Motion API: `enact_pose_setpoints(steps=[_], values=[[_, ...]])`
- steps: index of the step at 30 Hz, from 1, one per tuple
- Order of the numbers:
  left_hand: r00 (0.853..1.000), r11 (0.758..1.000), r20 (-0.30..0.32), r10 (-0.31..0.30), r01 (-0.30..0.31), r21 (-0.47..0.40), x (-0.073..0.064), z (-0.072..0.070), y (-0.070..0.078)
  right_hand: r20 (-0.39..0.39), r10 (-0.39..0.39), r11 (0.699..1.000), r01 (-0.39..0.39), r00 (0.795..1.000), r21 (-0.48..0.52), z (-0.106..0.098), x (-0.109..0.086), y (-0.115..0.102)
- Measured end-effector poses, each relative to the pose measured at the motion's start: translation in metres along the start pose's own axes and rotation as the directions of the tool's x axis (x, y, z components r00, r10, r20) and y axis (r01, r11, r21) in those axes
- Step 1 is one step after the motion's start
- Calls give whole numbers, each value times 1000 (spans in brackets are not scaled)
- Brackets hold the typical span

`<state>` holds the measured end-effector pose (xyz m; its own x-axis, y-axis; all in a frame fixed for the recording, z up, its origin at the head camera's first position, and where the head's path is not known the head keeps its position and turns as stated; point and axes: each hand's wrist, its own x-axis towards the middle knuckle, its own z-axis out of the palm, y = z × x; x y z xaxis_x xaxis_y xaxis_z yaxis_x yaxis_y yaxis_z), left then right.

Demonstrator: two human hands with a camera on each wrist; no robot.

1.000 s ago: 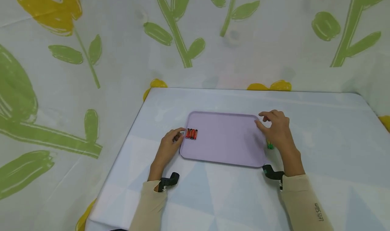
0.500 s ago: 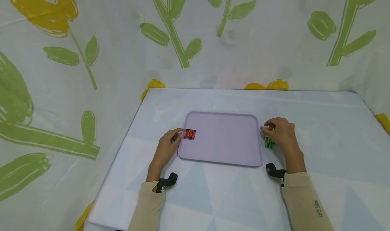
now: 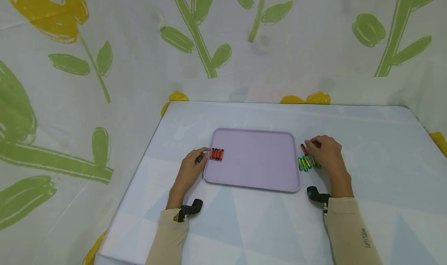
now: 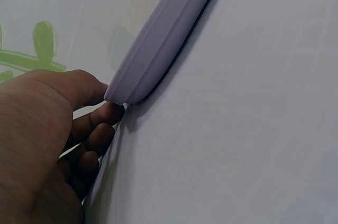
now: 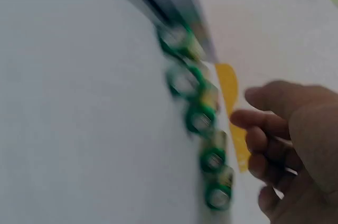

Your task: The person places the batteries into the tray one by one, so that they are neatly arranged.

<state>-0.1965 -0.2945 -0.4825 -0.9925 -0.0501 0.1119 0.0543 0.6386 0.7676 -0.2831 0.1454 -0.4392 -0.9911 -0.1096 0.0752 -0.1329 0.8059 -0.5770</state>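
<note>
Several red batteries (image 3: 217, 154) lie side by side on the lavender tray (image 3: 255, 160), near its left edge. My left hand (image 3: 190, 168) is at that edge; in the left wrist view its thumb and fingertips pinch the rim. To the right of the tray, on the table, are several green batteries (image 3: 304, 163), with one red battery (image 3: 304, 149) just behind them. My right hand (image 3: 326, 152) hovers over this group, fingertips close to the red battery. In the right wrist view its fingers (image 5: 264, 121) are loosely bent with nothing between them, and the green batteries (image 5: 214, 158) stand in a blurred row beside them.
A pale cloth with blue triangles covers the table (image 3: 244, 226). Behind and to the left hangs a white curtain (image 3: 139, 63) printed with green leaves and yellow flowers.
My right hand has moved from the tray's right rim to the right and slightly nearer, uncovering more green batteries and a red one. My left hand stays at the left rim.
</note>
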Motion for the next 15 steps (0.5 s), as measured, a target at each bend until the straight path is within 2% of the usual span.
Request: enact_pose_setpoints(steps=[4,9,12,15], values=[[1000,1000,1,-7,7,1,-1,1,2,106,-40,999,39,994,16,-12,0,8],[1000,1000,1,-6,6,5,-1,2,1,240,-112,994,110,964,24,-21,2,14],[1000,1000,1,-2,2,10,-1,2,-1,292,-138,990,138,946,22,-21,4,18],[1000,1000,-1,2,-2,6,-2,3,-2,315,-154,987,159,936,8,-19,6,22]])
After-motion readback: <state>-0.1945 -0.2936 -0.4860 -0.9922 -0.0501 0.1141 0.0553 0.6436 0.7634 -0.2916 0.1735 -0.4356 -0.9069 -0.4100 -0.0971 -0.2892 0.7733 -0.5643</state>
